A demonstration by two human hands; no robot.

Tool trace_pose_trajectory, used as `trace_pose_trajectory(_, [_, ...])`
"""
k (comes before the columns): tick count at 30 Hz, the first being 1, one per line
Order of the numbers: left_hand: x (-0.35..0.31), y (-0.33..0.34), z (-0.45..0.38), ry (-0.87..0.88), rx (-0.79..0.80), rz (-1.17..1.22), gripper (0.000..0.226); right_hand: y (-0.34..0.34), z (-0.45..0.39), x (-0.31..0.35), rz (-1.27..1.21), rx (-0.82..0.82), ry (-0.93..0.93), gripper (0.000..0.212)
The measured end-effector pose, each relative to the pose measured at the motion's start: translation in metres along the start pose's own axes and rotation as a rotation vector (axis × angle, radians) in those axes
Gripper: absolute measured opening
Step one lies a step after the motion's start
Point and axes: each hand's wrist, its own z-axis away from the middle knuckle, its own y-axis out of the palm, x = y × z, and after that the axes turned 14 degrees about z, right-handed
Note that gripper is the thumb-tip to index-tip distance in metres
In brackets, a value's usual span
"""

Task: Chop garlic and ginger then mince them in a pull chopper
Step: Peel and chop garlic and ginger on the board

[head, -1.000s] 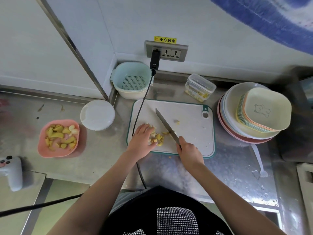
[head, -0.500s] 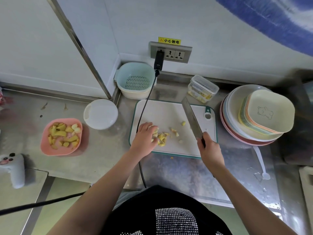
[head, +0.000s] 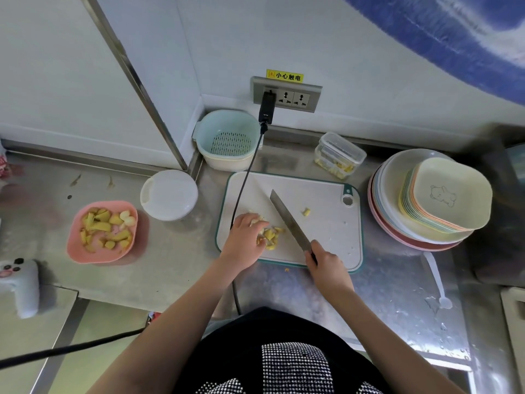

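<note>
A white cutting board (head: 326, 223) with a green rim lies on the steel counter. My left hand (head: 245, 237) rests curled over a small pile of chopped ginger and garlic (head: 270, 236) on the board's left part. My right hand (head: 326, 264) grips the handle of a knife (head: 287, 220), whose blade lies slanted just right of the pile. One loose piece (head: 306, 211) sits further right on the board. A pink bowl (head: 76, 251) at the left holds ginger chunks and garlic cloves. The white round pull chopper (head: 169, 194) stands between bowl and board.
A black cable (head: 245, 177) runs from the wall socket across the board's left edge. A pale blue colander (head: 227, 137) and a clear box (head: 339, 155) stand behind the board. Stacked plates and bowls (head: 426, 200) are at the right, a white spoon (head: 436, 277) below them.
The knife swung out to the board's right side half a second ago and has now come back left beside the pile. My left hand stayed on the pieces.
</note>
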Motion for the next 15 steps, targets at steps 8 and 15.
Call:
trace_pose_trajectory(8, [-0.004, 0.002, -0.005, 0.068, 0.078, -0.163, 0.053, -0.003, 0.010, 0.002, -0.192, -0.225, 0.075, 0.027])
trace_pose_trajectory(15, [-0.029, 0.023, -0.021, 0.160, 0.306, -0.373, 0.074, -0.009, 0.013, -0.014, -0.197, -0.220, 0.141, 0.029])
